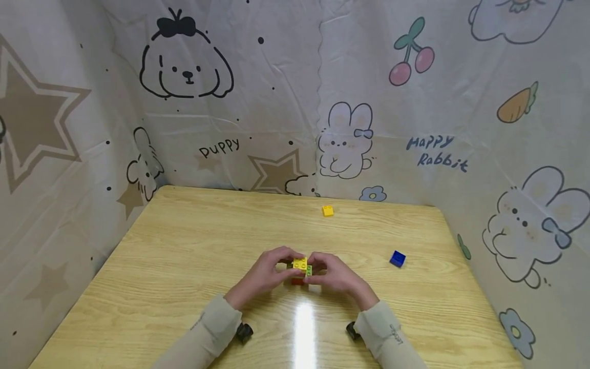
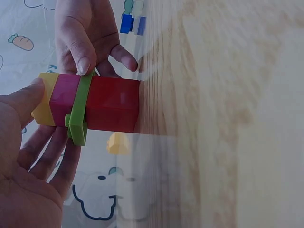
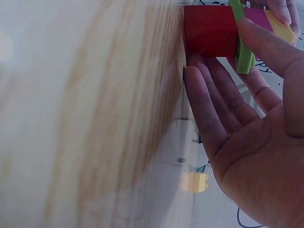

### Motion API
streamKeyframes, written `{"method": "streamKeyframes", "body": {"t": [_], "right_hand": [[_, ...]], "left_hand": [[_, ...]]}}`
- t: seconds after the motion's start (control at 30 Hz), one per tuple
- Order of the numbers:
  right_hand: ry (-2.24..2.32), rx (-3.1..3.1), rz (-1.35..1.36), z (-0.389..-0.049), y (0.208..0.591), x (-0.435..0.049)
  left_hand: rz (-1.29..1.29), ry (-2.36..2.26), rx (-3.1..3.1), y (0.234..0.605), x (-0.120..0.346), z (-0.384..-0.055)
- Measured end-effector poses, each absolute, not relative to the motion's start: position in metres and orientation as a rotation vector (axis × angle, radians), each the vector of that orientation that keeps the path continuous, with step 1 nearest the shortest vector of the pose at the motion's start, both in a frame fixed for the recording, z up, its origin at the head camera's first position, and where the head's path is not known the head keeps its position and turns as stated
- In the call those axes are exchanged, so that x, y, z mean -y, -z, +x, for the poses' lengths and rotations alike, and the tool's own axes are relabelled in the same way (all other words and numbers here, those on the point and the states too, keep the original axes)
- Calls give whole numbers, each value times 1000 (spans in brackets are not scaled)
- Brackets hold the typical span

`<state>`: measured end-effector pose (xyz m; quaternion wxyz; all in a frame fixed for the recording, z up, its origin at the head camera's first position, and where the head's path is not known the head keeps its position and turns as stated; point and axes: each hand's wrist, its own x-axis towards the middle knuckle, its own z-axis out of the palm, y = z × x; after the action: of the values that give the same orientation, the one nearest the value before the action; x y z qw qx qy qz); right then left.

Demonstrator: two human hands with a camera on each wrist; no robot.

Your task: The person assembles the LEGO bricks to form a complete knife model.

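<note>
A small stack of toy building bricks stands upright on the wooden table (image 1: 184,241) between both hands. From the bottom it goes red brick (image 2: 114,104), thin green plate (image 2: 81,107), magenta brick (image 2: 64,99), yellow brick (image 1: 299,263). The green plate sticks out past the bricks at its ends. My left hand (image 1: 267,270) pinches the yellow brick on top, thumb on the near side and fingers behind. My right hand (image 1: 338,275) holds the stack at the green plate, its thumb (image 3: 259,40) against the plate's side and the other fingers reaching behind.
A loose yellow brick (image 1: 328,211) lies near the table's back edge. Farther right sits a blue brick (image 1: 398,259). Patterned cloth (image 1: 276,102) hangs behind the table and along its sides. Light glares off the table front (image 1: 304,328).
</note>
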<state>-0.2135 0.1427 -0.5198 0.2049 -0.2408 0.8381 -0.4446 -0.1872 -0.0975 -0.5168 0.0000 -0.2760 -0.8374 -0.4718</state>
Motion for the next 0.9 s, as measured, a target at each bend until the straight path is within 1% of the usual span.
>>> {"method": "streamKeyframes", "body": {"t": [0.5,0.9], "right_hand": [[1230,-2336,-717,-215,522,-142],[1219,-2356,-678,-214,520,-143]], "left_hand": [[-835,1500,2640,518,97,-185],[-824,1502,2664,519,96,-184]]}}
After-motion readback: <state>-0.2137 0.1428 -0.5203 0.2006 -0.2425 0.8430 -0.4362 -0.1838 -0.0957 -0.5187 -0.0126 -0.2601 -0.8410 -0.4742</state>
